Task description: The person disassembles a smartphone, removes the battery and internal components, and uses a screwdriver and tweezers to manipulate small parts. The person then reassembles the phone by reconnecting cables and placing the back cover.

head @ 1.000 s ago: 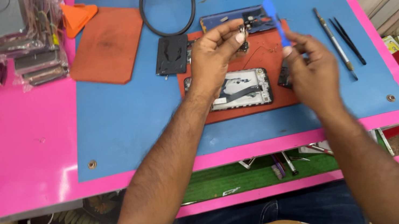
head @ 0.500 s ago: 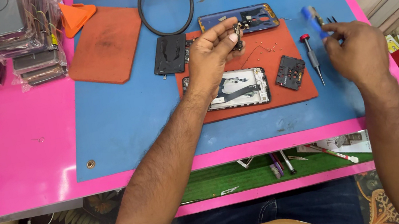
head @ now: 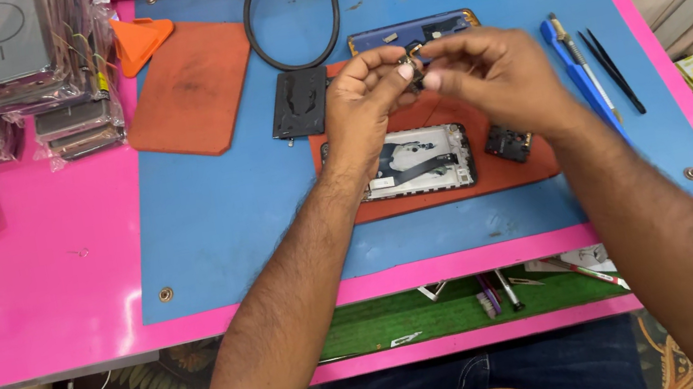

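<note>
Hands (head: 431, 80) above blue mat (head: 218, 217), pink table (head: 34, 306)

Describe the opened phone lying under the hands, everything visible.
The opened phone lies flat, lengthwise left to right, on the red-orange mat on the blue work mat. Back cover off: pale silvery inner frame, dark flex strip across the middle, dark edge. The left hand hovers above, hiding its upper left; nothing visibly touches it.

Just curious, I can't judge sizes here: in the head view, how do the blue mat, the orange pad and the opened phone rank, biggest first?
1. blue mat
2. orange pad
3. opened phone, partly hidden by a wrist
</note>
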